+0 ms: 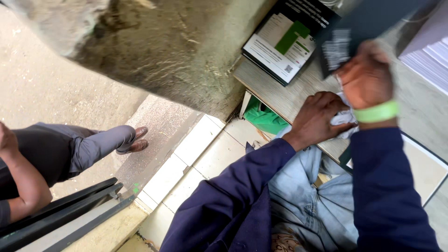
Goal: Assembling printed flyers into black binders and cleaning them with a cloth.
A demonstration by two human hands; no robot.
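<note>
A white cloth (344,120) is gripped by left hand (317,119) fingers on the tabletop (284,95). A dark booklet (359,28) is held by the right hand (366,77), fingers closed.

I see my left hand (316,119) gripping a crumpled white cloth (344,122) on the grey wood-grain table (280,93), while my right hand (366,77), green band at the wrist, holds a dark flat booklet (364,28). Another person's brown leather shoes (135,140) rest on the pavement.
</note>
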